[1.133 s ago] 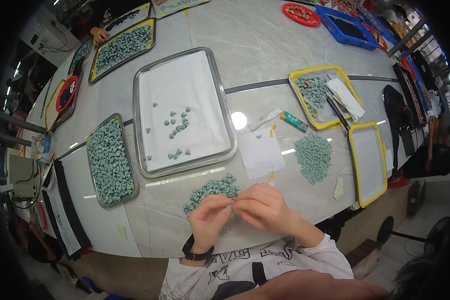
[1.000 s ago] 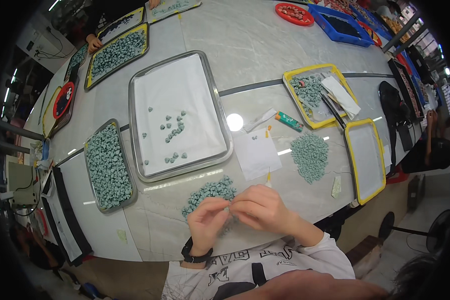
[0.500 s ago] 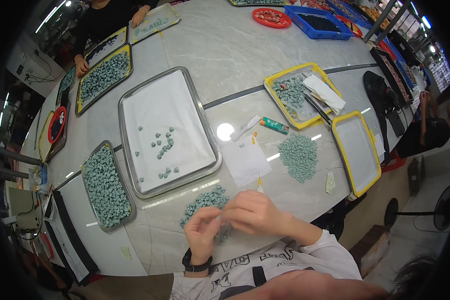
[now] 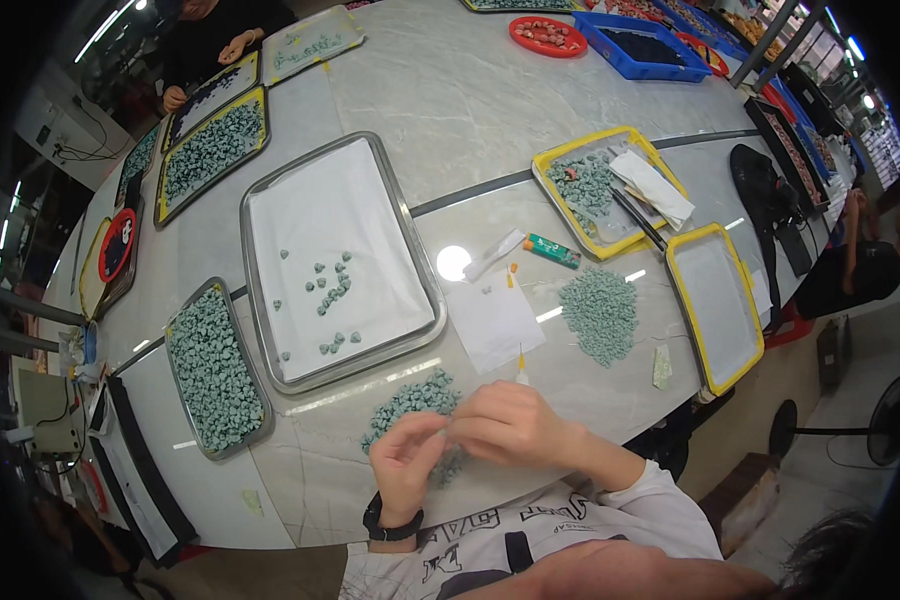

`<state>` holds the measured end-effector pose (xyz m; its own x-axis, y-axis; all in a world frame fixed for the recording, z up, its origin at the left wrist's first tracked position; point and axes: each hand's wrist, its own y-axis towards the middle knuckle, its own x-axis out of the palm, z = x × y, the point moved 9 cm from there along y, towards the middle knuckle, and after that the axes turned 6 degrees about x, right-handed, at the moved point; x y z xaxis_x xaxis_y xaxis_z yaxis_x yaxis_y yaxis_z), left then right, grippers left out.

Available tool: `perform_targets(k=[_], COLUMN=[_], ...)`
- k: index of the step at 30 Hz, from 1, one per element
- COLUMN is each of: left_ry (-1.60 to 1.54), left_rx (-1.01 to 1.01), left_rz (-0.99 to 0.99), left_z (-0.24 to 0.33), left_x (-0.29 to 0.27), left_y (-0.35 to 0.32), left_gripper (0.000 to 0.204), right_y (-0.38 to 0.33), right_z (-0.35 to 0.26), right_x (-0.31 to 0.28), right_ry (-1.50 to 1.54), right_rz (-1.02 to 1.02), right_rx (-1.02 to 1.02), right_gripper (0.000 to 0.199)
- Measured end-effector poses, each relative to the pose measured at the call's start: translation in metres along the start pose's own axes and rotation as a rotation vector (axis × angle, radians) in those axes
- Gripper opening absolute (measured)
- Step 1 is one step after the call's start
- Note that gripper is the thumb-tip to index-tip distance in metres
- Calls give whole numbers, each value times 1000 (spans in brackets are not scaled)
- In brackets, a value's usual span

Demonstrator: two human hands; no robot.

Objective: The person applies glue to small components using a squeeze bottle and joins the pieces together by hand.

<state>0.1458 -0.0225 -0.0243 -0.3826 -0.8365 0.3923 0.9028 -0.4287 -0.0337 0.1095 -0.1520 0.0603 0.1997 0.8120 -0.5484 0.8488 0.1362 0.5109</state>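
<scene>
My left hand (image 4: 406,462) and my right hand (image 4: 505,425) meet fingertip to fingertip over the near edge of the table. Both are pinched closed; whatever sits between the fingertips is too small or too hidden to name. Just behind and beneath them spreads a pile of small grey-green pieces (image 4: 410,398), partly covered by my hands. Beyond my right hand lies a white paper sheet (image 4: 495,325) with a couple of tiny pieces on it. A thin yellow-tipped applicator (image 4: 521,368) rests by the sheet's near edge.
A metal tray (image 4: 395,345) lined with white holds scattered green pieces. Left of it stands a full tray of green pieces (image 4: 215,375). To the right are a heap of smaller pieces (image 4: 598,315), a green tube (image 4: 552,251) and yellow-rimmed trays (image 4: 675,290). A co-worker's hands (image 4: 235,47) show at far left.
My hands stay pinched together in nearly the same place. The whole view has shifted slightly. At the far left, the co-worker's hands have moved over the trays.
</scene>
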Motion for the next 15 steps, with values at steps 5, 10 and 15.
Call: perform_targets(k=[5, 10, 15], left_ry=[35, 29, 42], left_rx=[1, -4, -20], left_rz=[2, -12, -1], left_z=[1, 2, 4], left_x=[2, 4, 3], left_y=[0, 2, 3], left_gripper=[18, 19, 19], right_y=[0, -3, 0], right_z=[-3, 0, 0], right_x=[-1, 0, -1], right_ry=[-27, -44, -28], right_rz=[18, 0, -4], right_rx=[-10, -17, -24], right_gripper=[24, 27, 27])
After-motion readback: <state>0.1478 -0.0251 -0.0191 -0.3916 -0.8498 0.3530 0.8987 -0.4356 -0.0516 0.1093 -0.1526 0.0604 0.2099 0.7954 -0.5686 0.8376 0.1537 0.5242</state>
